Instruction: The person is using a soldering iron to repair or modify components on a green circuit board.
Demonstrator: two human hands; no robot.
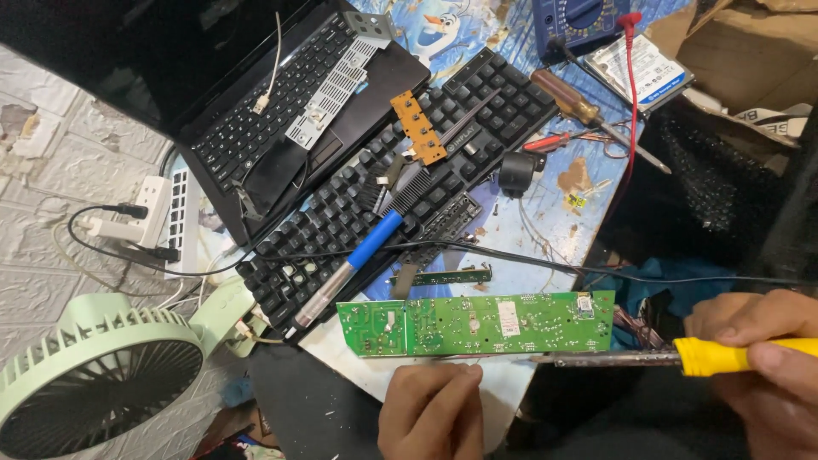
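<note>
Below, right hand (758,366) lays screwdriver (648,356) along circuit board (477,324) edge.

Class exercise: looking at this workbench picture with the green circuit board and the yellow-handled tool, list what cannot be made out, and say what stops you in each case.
- Right hand: head view, cut off by the right edge.
- Yellow-handled tool: the hand hides its handle end.
- Green circuit board: parts too small to identify.
- Left hand: wrist cut off by the bottom edge.
- Green fan: cut off at the lower left corner.
- Laptop: screen dark, cropped by the top edge.
</note>
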